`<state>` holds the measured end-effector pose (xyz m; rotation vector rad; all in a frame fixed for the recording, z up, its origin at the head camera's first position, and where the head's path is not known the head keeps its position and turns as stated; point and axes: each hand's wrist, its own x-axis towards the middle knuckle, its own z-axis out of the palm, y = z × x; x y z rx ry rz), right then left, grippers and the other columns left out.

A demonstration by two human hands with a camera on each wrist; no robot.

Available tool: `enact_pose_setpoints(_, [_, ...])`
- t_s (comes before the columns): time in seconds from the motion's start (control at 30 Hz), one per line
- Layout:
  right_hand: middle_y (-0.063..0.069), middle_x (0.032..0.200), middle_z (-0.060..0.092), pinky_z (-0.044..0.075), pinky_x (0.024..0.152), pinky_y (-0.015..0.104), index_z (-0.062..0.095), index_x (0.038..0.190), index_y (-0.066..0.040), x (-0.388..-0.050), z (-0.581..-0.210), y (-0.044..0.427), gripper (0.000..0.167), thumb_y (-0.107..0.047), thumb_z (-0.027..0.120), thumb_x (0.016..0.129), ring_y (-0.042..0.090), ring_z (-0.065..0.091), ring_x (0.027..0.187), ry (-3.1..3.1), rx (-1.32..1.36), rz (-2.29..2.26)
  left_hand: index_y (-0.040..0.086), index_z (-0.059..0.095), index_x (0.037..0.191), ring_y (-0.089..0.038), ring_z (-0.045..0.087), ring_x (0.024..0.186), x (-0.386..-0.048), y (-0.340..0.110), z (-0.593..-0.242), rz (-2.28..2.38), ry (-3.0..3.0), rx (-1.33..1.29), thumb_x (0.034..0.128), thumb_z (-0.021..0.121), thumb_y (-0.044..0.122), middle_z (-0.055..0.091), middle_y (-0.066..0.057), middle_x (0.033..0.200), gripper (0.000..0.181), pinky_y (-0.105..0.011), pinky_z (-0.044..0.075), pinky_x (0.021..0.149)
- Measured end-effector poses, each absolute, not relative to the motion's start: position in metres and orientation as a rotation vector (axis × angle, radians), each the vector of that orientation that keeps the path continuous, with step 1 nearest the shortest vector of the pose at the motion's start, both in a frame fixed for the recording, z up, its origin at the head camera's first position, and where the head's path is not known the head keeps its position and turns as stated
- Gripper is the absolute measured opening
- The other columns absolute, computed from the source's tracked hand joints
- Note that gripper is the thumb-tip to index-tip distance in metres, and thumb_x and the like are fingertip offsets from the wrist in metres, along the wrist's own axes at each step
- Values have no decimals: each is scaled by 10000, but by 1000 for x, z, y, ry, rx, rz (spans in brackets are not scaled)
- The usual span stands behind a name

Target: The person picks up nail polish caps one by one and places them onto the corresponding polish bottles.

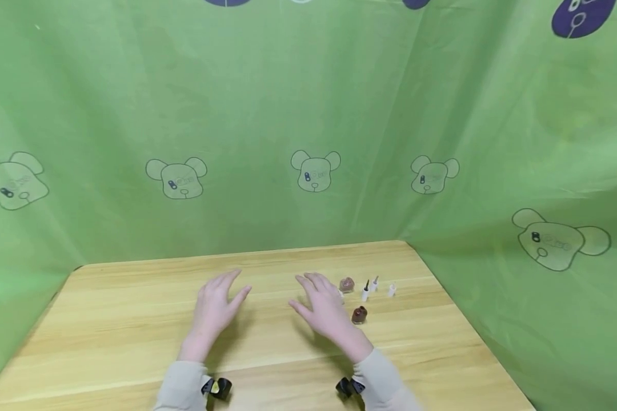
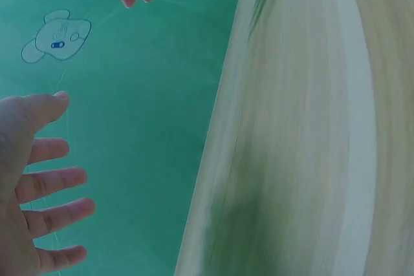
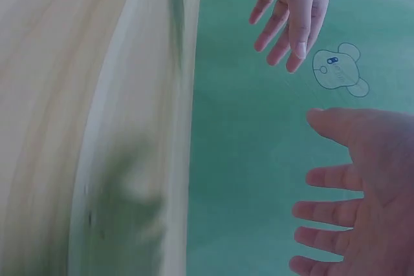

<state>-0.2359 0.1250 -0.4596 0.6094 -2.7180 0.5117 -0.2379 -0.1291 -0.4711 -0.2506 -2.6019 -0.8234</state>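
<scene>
Just right of both hands (image 1: 215,305) (image 1: 323,303), small bottles (image 1: 347,285) (image 1: 359,315) and white caps (image 1: 365,295) (image 1: 375,286) (image 1: 392,291).

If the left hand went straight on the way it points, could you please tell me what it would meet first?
The left hand would probably meet the green curtain behind the table first, though depth is hard to judge.

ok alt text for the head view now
A person's left hand and right hand hover empty above a wooden table; beside the right are a dark red bottle, a pink bottle and small white pieces. Green cloth hangs behind.
</scene>
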Motion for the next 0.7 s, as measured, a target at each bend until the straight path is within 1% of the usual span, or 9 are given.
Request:
enact_pose_setpoints(0.13, [150,1390,544,372,1115,566,521,1375,-86,-230,-454,140,590,-424,642,907,356,489,1302,-2674,586,512,121,562,1349,-367,548,1258,-236,-122,-469,-862,-2575,-282,932,630,403,606,-135,1349,508,-592,388,1085])
enact_pose_setpoints(0.47, [147,1285,620,439,1069,522,588,1293,-56,-225,-449,182,513,-322,716,873,332,563,1208,-2530,540,543,140,607,1303,-329,599,1201,-231,-95,-470,-901,-2535,-367,921,663,353,653,-104,1288,441,-535,442,1060])
enact_pose_setpoints(0.7, [170,1266,624,427,1065,560,594,1270,-33,-225,-450,213,505,-249,753,842,352,565,1190,-2462,491,549,144,625,1279,-299,618,1178,-226,-73,-475,-888,-2518,-458,915,668,346,665,-99,1266,419,-501,464,1050])
